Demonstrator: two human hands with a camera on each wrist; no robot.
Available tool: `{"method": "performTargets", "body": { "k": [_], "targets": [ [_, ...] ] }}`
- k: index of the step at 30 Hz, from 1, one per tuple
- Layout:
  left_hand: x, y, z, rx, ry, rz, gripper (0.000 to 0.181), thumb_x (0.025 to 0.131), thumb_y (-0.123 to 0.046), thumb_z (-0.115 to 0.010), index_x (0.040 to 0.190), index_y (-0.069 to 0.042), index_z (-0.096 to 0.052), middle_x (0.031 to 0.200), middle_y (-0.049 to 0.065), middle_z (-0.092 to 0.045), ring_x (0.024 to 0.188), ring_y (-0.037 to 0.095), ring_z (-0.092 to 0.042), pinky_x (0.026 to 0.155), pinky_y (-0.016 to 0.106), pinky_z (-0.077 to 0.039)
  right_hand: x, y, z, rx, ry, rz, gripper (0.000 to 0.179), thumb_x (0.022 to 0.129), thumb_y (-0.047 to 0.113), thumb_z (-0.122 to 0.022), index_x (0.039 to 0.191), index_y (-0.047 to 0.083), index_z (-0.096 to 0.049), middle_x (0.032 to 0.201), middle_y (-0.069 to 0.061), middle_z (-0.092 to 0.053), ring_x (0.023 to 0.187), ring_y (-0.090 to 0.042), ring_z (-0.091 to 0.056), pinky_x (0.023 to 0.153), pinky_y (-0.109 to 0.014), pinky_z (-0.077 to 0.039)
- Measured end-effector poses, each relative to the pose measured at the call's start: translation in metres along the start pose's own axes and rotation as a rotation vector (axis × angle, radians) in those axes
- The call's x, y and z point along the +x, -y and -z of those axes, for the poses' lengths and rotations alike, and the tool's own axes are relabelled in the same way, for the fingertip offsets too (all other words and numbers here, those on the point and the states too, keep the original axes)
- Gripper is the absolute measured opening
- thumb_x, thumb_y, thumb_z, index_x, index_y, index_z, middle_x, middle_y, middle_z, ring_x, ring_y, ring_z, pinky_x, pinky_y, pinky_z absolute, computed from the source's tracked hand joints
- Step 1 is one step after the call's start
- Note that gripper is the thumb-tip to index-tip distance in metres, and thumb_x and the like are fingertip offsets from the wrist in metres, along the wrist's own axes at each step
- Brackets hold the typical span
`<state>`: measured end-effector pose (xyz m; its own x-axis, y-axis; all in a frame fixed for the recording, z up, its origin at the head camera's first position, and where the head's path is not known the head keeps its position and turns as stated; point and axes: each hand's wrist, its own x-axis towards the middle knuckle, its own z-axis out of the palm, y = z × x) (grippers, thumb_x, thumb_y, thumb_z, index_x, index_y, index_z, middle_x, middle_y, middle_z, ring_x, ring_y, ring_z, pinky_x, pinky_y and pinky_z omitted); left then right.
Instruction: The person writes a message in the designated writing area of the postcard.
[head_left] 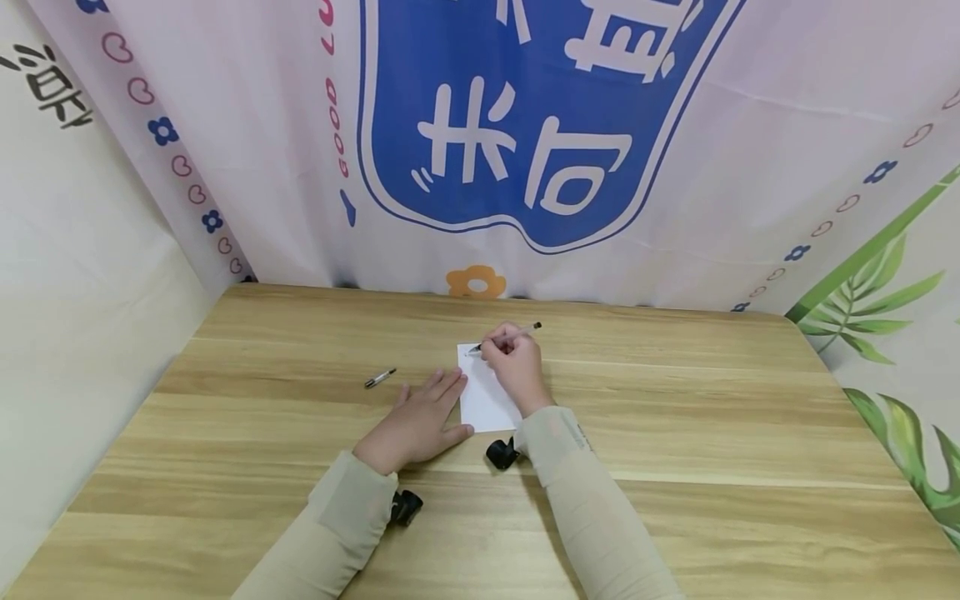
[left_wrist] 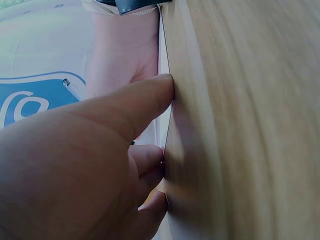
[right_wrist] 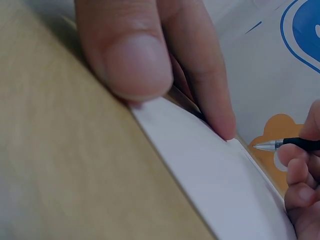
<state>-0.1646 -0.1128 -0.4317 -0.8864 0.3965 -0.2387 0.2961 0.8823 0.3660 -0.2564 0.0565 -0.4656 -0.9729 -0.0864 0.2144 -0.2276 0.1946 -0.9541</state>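
Observation:
A white sheet of paper [head_left: 483,404] lies on the wooden table in the head view. My right hand [head_left: 519,371] pinches a pen [head_left: 528,328] with its tip at the paper's upper left part, where small faint marks show. The right wrist view shows the pen's silver tip and dark grip [right_wrist: 295,144] in the fingers. My left hand [head_left: 420,421] rests with spread fingers at the paper's left edge; its thumb reaches the lower edge. From the left wrist, the left hand [left_wrist: 75,155] appears close, its fingertips pressing at the sheet's edge.
A pen cap [head_left: 380,378] lies on the table [head_left: 712,417] left of the paper. Black wrist devices [head_left: 501,454] sit under both sleeves. A printed cloth [head_left: 262,125] hangs behind the table's back edge.

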Motion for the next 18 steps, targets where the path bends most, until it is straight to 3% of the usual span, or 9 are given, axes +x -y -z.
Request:
{"method": "performTargets", "body": {
  "k": [5,18],
  "targets": [
    [-0.0004,-0.0012,0.0016,0.001,0.004,0.001,0.076,0.104,-0.045,-0.054,0.161,-0.004,-0.024,0.169,0.01,-0.016,0.155,0.034,-0.01,0.117,0.07,-0.011,0.0004,-0.0011,0.0008,-0.021,-0.032,0.026,0.009,0.091,0.006,-0.064,0.083,0.005,-0.068,0.078,-0.004,-0.065,0.063,-0.015,-0.055,0.054,-0.021,-0.044],
    [-0.0024,-0.0031,0.0035,-0.003,0.005,0.005,0.076,0.104,-0.043,-0.054,0.161,-0.004,-0.024,0.169,0.01,-0.017,0.155,0.034,-0.011,0.117,0.07,-0.011,0.0016,-0.0038,0.0,-0.05,-0.006,0.036,0.01,0.09,0.005,-0.066,0.081,0.006,-0.07,0.078,-0.004,-0.063,0.065,-0.015,-0.055,0.056,-0.021,-0.045]
  ]
}}
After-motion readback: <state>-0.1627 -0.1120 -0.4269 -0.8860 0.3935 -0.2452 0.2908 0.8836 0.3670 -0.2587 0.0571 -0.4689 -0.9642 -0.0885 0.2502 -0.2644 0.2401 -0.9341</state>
